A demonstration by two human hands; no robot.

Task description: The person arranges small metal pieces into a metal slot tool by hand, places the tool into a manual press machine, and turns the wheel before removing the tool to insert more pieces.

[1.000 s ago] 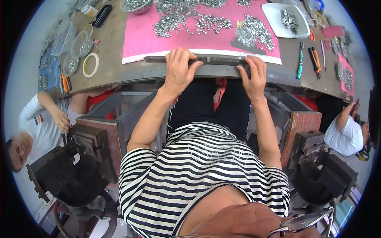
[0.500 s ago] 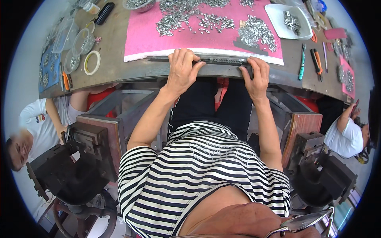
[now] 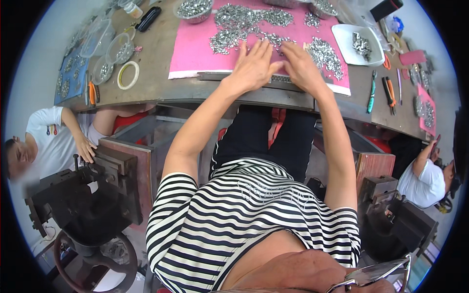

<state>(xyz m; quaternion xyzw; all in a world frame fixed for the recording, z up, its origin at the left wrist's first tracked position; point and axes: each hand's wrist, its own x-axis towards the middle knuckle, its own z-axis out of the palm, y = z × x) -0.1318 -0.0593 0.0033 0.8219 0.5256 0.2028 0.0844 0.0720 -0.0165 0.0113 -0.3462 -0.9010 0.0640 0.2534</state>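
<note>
My left hand (image 3: 254,67) is spread over the near part of a pink sheet (image 3: 191,56), fingers apart and pointing toward a scatter of small shiny metal pieces (image 3: 273,39). Beside it my right hand (image 3: 304,68) also lies open, its fingertips by the same pieces. Beneath both hands a long dark toothed strip (image 3: 283,79) runs along the table's front edge, partly covered by them. A larger heap of metal pieces (image 3: 237,17) lies farther back, and another heap (image 3: 325,56) is right of my right hand.
On the right are a white tray (image 3: 346,41) with metal parts, a teal-handled tool (image 3: 372,92) and orange-handled pliers (image 3: 390,93). A tape roll (image 3: 120,75) and clear tubs (image 3: 102,71) lie left. Black machines (image 3: 93,195) flank me. Co-workers sit on both sides.
Both my hands have let go of the strip and moved forward and closer together over the sheet, fingers extended. The view has shifted slightly. The left co-worker's hand has moved on the machine.
</note>
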